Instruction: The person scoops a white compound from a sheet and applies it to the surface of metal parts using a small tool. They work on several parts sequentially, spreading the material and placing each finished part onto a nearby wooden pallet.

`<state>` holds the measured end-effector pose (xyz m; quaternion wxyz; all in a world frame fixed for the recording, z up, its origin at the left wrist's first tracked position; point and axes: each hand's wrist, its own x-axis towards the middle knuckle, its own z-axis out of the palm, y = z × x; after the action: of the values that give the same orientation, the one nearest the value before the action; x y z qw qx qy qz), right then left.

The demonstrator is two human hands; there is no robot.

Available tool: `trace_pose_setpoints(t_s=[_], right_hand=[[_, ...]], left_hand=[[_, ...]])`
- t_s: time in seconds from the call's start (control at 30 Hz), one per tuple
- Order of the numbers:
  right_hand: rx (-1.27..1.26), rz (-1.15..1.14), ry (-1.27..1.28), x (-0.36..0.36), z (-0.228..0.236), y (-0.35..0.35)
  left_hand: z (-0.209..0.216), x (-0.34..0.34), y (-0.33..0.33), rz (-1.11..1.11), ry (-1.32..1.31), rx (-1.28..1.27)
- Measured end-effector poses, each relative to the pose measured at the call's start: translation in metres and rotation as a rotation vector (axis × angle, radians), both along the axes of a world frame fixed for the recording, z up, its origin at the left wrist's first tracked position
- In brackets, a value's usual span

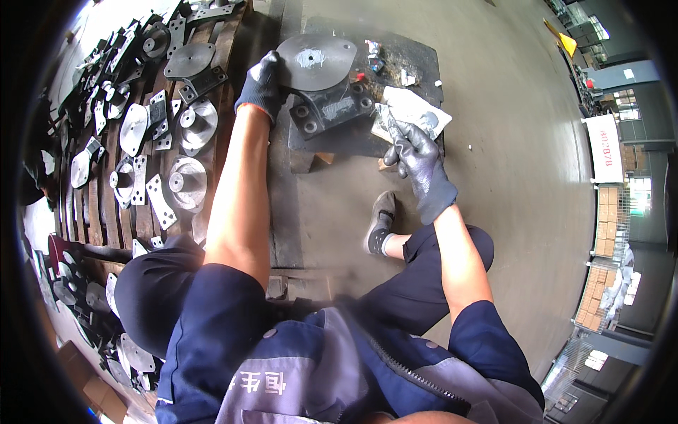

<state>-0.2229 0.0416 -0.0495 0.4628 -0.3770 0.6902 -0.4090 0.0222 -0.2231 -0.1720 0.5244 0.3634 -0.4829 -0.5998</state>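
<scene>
A dark metal mounting bracket [332, 106] stands on a small workbench in front of me. Its upper part is an oval flange plate [335, 67] with holes and a pale grey smear around the centre one. My left hand [263, 86], in a dark glove, is closed on the plate's left edge. On the right, my gloved right hand [420, 159] pinches a thin, pale, smeared piece whose kind I cannot make out. It is over a white sheet [417, 109] bearing a grey dab. Another pale grey patch shows on the bracket's lower block.
Wooden pallets [220, 53] at my left carry many similar metal brackets and flange plates [189, 182]. Small red and white bits [405, 78] lie on the worn bench top [417, 56]. Cartons [606, 219] in wire cages line the far right.
</scene>
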Motion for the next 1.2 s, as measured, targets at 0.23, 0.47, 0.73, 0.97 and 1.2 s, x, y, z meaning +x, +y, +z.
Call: trace_pose_setpoints(t_s=[0.23, 0.47, 0.73, 0.97, 1.2], right_hand=[[-0.255, 0.074, 0.276, 0.041, 0.017, -0.018], [-0.324, 0.107, 0.436, 0.06, 0.038, -0.03], [-0.43, 0.094, 1.065, 0.048, 0.017, -0.046], [-0.349, 0.044, 1.213, 0.053, 0.013, -0.049], [-0.129, -0.006, 1.239, 0.054, -0.004, -0.054]], left_hand=[[0.033, 0.0, 0.024, 0.153, -0.051, 0.116], [0.042, 0.0, 0.027, 0.163, 0.124, 0.383], [0.095, -0.015, 0.045, 0.244, 0.505, 0.702], [0.076, -0.008, 0.036, 0.212, 0.492, 0.706], [0.084, -0.011, 0.039, 0.229, 0.43, 0.692]])
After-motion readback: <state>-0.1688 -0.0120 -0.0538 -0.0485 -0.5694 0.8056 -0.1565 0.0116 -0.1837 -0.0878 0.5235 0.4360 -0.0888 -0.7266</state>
